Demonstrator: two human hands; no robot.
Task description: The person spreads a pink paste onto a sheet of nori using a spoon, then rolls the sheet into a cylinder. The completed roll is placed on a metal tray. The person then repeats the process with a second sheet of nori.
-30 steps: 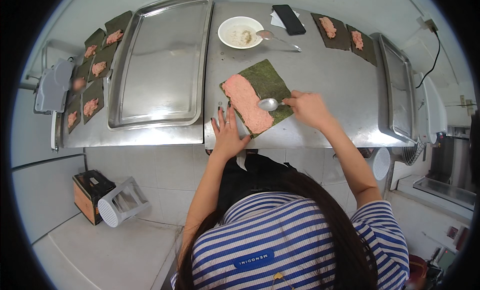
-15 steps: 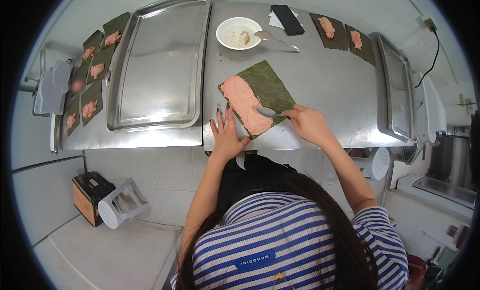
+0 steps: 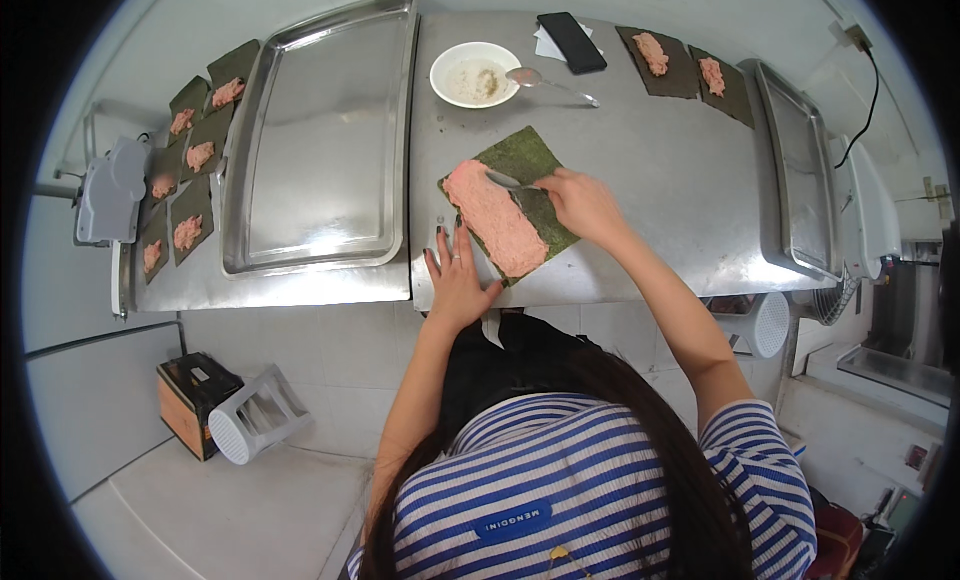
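Dark green seaweed sheet (image 3: 530,180), pinned by the flat left hand (image 3: 458,280), could tear if the right hand's (image 3: 580,205) gripped metal spoon (image 3: 505,180) drags the pink paste (image 3: 492,217).

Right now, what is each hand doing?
Left hand: open, flat on the steel table beside the green seaweed sheet.
Right hand: closed on a metal spoon.

Large steel tray (image 3: 320,140) on counter (image 3: 660,180), left of centre; second steel tray (image 3: 800,180) at right edge. White bowl (image 3: 475,75) with spare spoon (image 3: 550,83) beside it, dark phone (image 3: 570,28) on paper just behind. Topped seaweed squares (image 3: 190,160) far left, two more (image 3: 685,68) far right. On floor: overturned white stool (image 3: 250,420), orange box (image 3: 190,400)
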